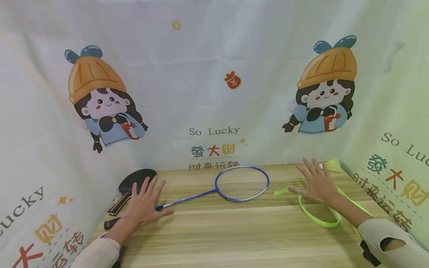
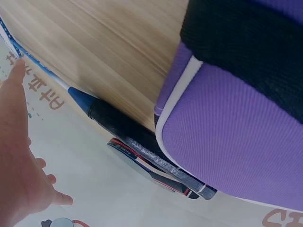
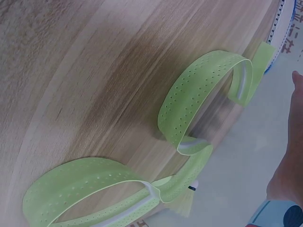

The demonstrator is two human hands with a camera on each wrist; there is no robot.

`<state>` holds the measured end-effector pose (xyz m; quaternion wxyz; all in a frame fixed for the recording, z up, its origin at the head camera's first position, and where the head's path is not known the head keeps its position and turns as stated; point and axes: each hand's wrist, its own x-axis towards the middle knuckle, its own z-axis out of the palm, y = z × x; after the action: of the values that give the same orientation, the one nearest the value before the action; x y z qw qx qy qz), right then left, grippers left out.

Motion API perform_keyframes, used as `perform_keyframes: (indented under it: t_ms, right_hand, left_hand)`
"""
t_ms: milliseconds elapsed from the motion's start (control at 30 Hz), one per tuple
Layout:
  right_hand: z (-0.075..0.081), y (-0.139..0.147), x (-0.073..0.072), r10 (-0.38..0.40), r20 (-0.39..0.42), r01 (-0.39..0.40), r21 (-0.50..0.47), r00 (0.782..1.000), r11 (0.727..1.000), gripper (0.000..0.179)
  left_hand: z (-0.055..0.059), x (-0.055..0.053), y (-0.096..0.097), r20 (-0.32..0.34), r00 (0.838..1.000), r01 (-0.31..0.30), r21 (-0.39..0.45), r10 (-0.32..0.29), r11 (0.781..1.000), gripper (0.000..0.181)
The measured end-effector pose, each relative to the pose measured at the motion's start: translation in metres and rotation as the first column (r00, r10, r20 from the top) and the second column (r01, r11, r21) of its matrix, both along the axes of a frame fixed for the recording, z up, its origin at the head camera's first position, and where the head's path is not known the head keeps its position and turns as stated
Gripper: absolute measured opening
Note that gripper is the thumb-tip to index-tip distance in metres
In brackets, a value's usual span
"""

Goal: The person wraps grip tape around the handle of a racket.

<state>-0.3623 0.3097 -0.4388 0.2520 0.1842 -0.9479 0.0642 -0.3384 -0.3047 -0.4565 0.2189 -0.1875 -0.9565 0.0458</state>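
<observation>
Both hands are held out with fingers spread, holding nothing. My left hand (image 1: 143, 204) overlaps the grip end of a blue badminton racket (image 1: 242, 184) in the head view. Behind that hand a black table tennis paddle (image 1: 137, 179) lies at the table's left edge. My right hand (image 1: 318, 186) hovers over a coiled lime-green perforated grip tape (image 1: 320, 222). In the right wrist view this grip tape (image 3: 199, 94) stands on edge in loose loops. A yellow shuttlecock (image 1: 332, 165) lies just beyond the right fingers.
A purple bag (image 2: 232, 132) with a black band and white piping stands at the near left, beside the racket's black handle (image 2: 128, 127). The wooden table (image 1: 231, 238) is bounded by a printed cloth (image 1: 214, 93) at the back and sides.
</observation>
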Motion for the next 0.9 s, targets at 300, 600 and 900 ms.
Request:
perform_keyframes:
  t_ms: [300, 600, 900]
  right_hand:
    - [-0.0016, -0.0005, 0.0007, 0.007, 0.016, -0.007, 0.006, 1.000, 1.000, 0.095]
    - [-0.0038, -0.0009, 0.0000, 0.011, -0.001, -0.011, 0.011, 1.000, 1.000, 0.096]
    - [-0.0069, 0.0000, -0.0013, 0.024, -0.046, -0.024, 0.006, 0.999, 1.000, 0.096]
  left_hand:
    - [0.0072, 0.0084, 0.0031, 0.014, 1.000, -0.016, -0.011, 0.016, 1.000, 0.108]
    - [0.0028, 0.0061, 0.0009, -0.020, 1.000, 0.017, -0.013, -0.017, 1.000, 0.105]
    - [0.0031, 0.0024, 0.0049, -0.029, 0.998, 0.060, -0.002, -0.060, 0.998, 0.101]
